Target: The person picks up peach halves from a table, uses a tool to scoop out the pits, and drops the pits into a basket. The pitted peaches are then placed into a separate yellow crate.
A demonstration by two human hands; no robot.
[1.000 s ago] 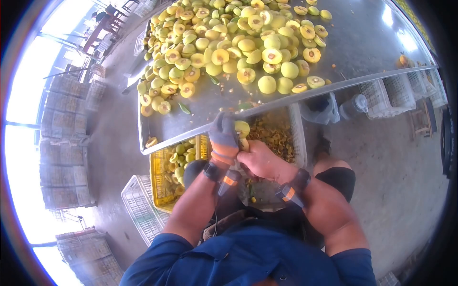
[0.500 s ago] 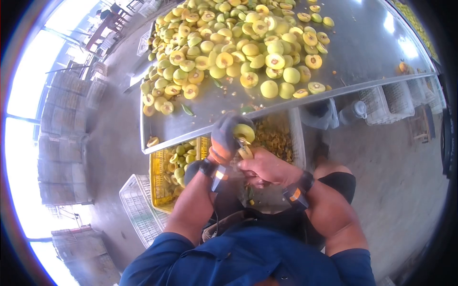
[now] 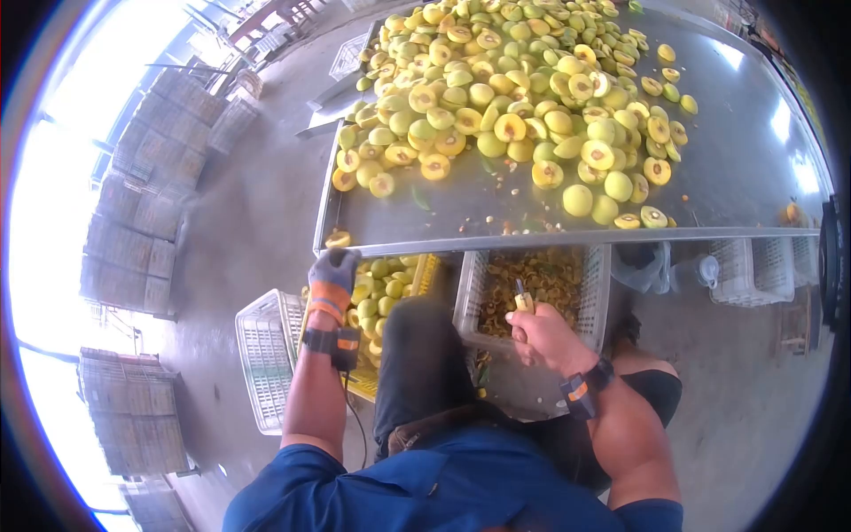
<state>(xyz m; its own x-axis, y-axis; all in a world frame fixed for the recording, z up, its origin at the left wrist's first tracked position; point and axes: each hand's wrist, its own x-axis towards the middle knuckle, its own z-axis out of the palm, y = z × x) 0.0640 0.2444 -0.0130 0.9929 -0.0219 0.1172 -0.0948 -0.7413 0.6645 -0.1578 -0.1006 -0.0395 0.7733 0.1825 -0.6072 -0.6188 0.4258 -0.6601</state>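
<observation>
My left hand (image 3: 333, 273), in a grey glove with an orange cuff, is at the table's near left corner, over the left side of a yellow crate (image 3: 427, 275). Its fingers are too blurred to read. Just beyond them, a cut fruit half (image 3: 338, 239) rests on the table. Green-yellow fruit (image 3: 387, 282) fills much of the crate. My bare right hand (image 3: 551, 339) is closed around the pale yellow handle of a small knife (image 3: 524, 301), its short blade pointing away from me. Beneath the knife, a white crate (image 3: 597, 293) holds brownish fruit scraps (image 3: 541, 275).
A large heap of halved fruit (image 3: 505, 97) covers much of the metal table (image 3: 496, 238). Another white crate (image 3: 266, 355) stands left of the yellow one. More white crates (image 3: 753, 270) sit beneath the table at right. Stacked crates (image 3: 133, 239) line the left side.
My hands have parted. The left went from beside the knife, where it held a fruit half, leftward to the table corner; that half no longer shows in it. The right still grips the knife.
</observation>
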